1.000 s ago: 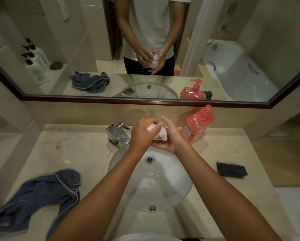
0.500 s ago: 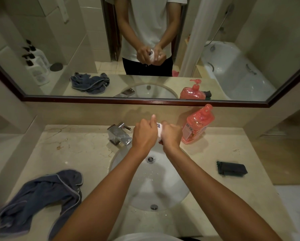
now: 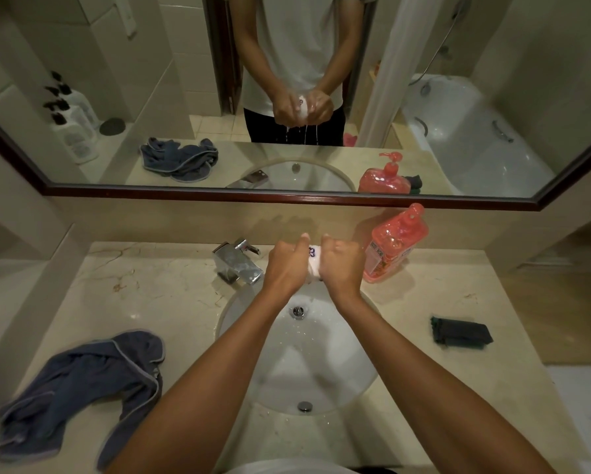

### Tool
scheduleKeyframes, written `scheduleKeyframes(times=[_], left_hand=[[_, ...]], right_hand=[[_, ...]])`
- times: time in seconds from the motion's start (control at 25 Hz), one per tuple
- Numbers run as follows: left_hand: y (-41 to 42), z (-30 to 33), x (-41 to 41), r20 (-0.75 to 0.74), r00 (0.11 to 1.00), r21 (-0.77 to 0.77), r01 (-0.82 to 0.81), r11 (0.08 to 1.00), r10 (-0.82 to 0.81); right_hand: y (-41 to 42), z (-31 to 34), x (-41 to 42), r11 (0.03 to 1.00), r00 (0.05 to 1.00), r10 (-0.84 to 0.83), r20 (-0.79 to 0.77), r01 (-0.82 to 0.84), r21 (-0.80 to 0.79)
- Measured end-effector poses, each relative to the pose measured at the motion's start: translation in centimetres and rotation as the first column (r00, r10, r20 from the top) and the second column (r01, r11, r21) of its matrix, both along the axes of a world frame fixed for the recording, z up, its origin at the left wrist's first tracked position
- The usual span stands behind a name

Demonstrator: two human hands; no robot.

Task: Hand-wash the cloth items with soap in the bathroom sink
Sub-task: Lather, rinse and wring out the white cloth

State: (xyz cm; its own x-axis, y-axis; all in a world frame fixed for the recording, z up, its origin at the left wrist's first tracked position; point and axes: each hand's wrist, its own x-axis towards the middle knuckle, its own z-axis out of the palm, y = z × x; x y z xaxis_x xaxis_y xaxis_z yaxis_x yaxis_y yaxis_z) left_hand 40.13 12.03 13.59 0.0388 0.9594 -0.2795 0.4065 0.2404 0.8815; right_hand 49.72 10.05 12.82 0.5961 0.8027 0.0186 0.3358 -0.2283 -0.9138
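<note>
Countertop (image 3: 157,289): pale marble, holding everything else.
Sink (image 3: 321,371): white oval bowl set into the counter, drain at the back, wet inside.
Blue towel (image 3: 78,381): crumpled on the counter, well left of the bowl.
Soap bottle (image 3: 395,244): red pump bottle, upright, just beside the right hand.
Faucet (image 3: 237,263): chrome, at the bowl's back-left rim.
Dark cloth (image 3: 461,331): folded, on the counter right of the bowl.
Left hand (image 3: 287,265): fist clamped on the left end of the white cloth.
Right hand (image 3: 342,265): fist clamped on the right end.
White cloth (image 3: 314,260): small, rolled, held over the back of the bowl — long axis runs left to right between the fists, both equally near; the mirror shows water dripping, so I judge a wringing twist in opposite directions.
</note>
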Motion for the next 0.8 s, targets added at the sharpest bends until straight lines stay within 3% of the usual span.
scheduleKeyframes(times=[0.2,0.28,0.36,0.8], left_hand=[[0.7,-1.4,0.4,0.047,0.997,-0.194,-0.052,0.980,0.062],[0.6,-1.4,0.4,0.042,0.999,-0.272,-0.014,0.962,0.027],[0.4,-1.0,0.5,0.087,0.996,-0.318,0.056,0.947,-0.029],[0.1,0.7,0.5,0.192,0.974,-0.392,0.189,0.900,-0.121]], right_hand=[[0.1,-1.6,0.8,0.975,0.950,0.082,0.302,-0.139,0.172],[-0.1,-1.9,1.3,0.963,0.922,0.138,0.363,-0.210,0.168],[-0.3,-2.3,1.8,0.932,0.901,0.121,0.417,-0.248,0.265],[0.0,-1.4,3.2,0.826,0.754,0.045,0.655,-0.397,0.400]])
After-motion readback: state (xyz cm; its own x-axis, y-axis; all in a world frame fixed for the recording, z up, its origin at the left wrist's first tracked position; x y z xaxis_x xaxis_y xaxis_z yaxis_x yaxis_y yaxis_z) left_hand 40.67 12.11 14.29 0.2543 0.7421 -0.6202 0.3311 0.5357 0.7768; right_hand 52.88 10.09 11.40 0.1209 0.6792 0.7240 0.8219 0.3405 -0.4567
